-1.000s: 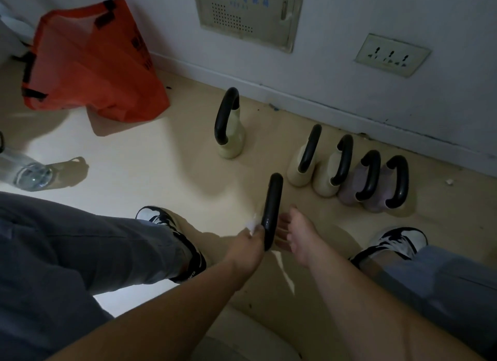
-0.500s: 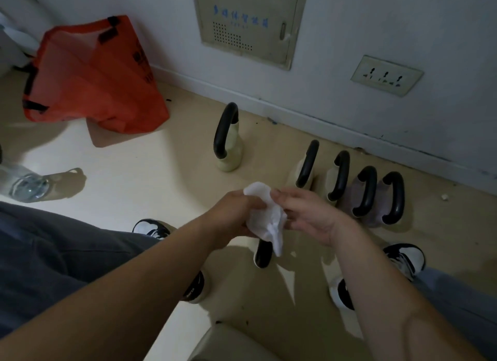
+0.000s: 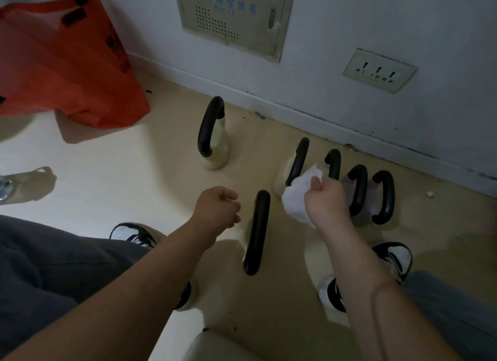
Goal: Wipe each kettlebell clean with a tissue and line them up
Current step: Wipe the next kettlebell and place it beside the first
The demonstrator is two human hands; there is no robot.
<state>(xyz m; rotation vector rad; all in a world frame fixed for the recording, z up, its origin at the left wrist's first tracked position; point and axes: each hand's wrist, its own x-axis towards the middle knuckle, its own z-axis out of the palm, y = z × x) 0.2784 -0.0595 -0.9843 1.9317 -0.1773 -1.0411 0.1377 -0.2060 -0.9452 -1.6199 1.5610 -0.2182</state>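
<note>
A kettlebell with a black handle (image 3: 256, 231) stands on the floor between my feet, its pale body mostly hidden under the handle. My left hand (image 3: 219, 207) hovers just left of it, fingers curled, holding nothing. My right hand (image 3: 326, 202) grips a crumpled white tissue (image 3: 298, 196) to the right of that handle. Behind the tissue, several kettlebells stand in a row near the wall: two cream ones (image 3: 298, 161) and two pinkish ones (image 3: 359, 191). A taller yellowish kettlebell (image 3: 215, 142) stands apart to the left.
An orange bag (image 3: 64, 62) lies at the back left by the wall. A clear plastic bottle (image 3: 4, 187) lies at the left edge. The wall carries a metal box (image 3: 234, 13) and a socket (image 3: 379, 70). My shoes (image 3: 395, 261) flank the near kettlebell.
Both hands held the tissue together half a second ago. Now my left hand has let go and moved left, while my right hand keeps the tissue and has moved right.
</note>
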